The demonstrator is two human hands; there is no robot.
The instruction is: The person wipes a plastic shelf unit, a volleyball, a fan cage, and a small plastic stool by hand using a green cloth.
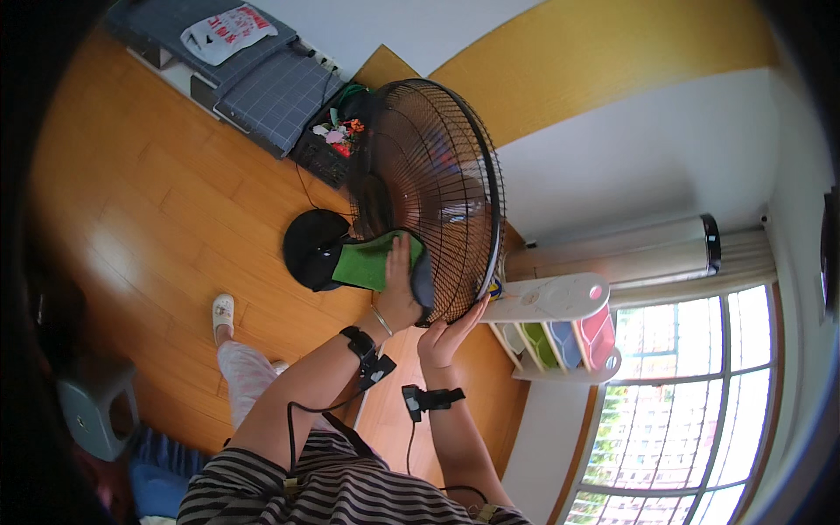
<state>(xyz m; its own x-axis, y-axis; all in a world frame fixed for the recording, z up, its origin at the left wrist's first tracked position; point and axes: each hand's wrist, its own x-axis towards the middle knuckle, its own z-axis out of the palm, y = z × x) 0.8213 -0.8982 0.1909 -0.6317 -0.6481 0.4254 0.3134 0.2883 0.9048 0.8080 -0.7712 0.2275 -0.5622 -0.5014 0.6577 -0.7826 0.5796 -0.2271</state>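
Observation:
A black floor fan with a round wire guard (433, 190) stands before me, turned sideways in the tilted view. My left hand (399, 282) presses a cloth (367, 262), green on one side and dark grey on the other, against the near part of the guard. Its fingers lie straight over the cloth, and a bangle circles the wrist. My right hand (453, 335) holds the outer rim of the guard, fingers stretched along it. Black straps with small cabled devices sit on both forearms. The fan's round black base (315, 249) rests on the wood floor.
A black crate (321, 157) of colourful items stands behind the fan, beside a low cabinet under grey checked cloth (275, 98) bearing a white plastic bag (228, 33). A rack with coloured bins (558, 341) stands right, near a column air conditioner (617, 252). A grey stool (98, 410) is lower left.

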